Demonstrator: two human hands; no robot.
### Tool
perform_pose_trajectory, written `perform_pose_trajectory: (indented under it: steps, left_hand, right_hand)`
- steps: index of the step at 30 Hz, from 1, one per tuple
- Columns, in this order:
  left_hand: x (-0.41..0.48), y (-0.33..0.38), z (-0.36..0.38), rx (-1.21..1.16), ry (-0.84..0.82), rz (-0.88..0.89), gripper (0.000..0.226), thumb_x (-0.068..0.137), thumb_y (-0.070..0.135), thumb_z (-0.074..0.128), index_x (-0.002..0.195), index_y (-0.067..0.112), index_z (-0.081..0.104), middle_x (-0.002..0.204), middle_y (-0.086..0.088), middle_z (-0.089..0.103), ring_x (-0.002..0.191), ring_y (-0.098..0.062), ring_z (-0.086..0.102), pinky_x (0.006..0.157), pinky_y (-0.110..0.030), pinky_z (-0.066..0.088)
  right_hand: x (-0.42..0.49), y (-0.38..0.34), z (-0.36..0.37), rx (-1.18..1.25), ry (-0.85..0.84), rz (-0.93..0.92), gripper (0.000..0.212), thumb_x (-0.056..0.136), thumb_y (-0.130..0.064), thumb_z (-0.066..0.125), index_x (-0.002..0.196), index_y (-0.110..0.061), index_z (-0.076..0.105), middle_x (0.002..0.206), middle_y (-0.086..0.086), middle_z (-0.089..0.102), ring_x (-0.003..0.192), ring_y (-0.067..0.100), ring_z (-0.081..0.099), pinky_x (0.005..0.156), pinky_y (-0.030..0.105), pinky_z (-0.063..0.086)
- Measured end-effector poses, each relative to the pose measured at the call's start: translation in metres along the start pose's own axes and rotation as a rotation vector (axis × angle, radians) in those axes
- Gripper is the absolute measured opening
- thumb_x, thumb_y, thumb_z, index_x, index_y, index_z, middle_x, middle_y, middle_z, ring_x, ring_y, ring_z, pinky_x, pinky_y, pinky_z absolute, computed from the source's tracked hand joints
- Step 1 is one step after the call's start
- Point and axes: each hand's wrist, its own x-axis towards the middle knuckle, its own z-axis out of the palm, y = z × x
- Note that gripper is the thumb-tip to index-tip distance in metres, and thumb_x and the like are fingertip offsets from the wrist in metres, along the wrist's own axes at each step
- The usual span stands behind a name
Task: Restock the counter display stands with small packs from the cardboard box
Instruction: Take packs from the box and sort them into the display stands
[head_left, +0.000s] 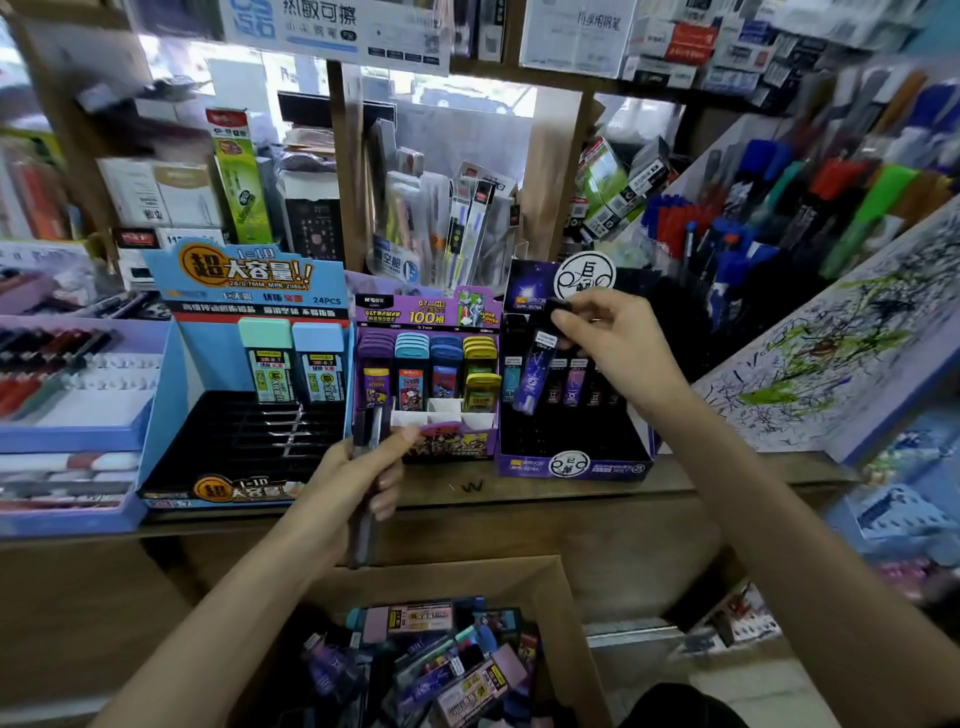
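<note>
The right hand pinches a purple lead pack over the dark purple display stand; the left hand grips several packs

I log the left stand as blue with a black tray. The middle stand is purple; its packs show purple, teal, navy and yellow caps. The right stand is dark purple. The raised pack is purple, black-capped. The pack bundle is dark, with one purple cap.
</note>
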Motion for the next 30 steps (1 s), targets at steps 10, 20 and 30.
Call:
perform_pose_trajectory:
  steps: [10, 20, 30]
  left_hand:
    - [0.002, -0.002, 0.002, -0.132, -0.011, 0.123, 0.01, 0.085, 0.01, 0.053, 0.092, 0.003, 0.053, 0.074, -0.008, 0.062, 0.05, -0.016, 0.052, 0.041, -0.025, 0.042]
    - [-0.004, 0.003, 0.007, -0.078, -0.024, 0.136, 0.02, 0.092, 0.015, 0.047, 0.106, 0.009, 0.061, 0.095, -0.012, 0.073, 0.083, -0.023, 0.071, 0.063, -0.027, 0.058]
    - [-0.006, 0.002, 0.008, -0.02, -0.048, 0.204, 0.027, 0.085, 0.026, 0.052, 0.103, 0.008, 0.06, 0.08, -0.005, 0.071, 0.061, -0.014, 0.062, 0.053, -0.024, 0.051]
  right_hand:
    - [0.014, 0.04, 0.021, -0.212, 0.0, -0.035, 0.007, 0.088, -0.019, 0.064, 0.092, -0.024, 0.061, 0.081, -0.005, 0.061, 0.067, 0.0, 0.055, 0.069, 0.017, 0.044]
    - [0.016, 0.042, 0.03, -0.263, -0.076, 0.026, 0.025, 0.086, -0.018, 0.067, 0.109, -0.007, 0.067, 0.092, 0.005, 0.067, 0.084, 0.017, 0.064, 0.081, 0.029, 0.052]
    - [0.014, 0.034, 0.038, -0.561, -0.05, 0.103, 0.03, 0.088, -0.032, 0.063, 0.081, -0.005, 0.071, 0.069, 0.008, 0.068, 0.065, 0.017, 0.065, 0.065, 0.033, 0.056]
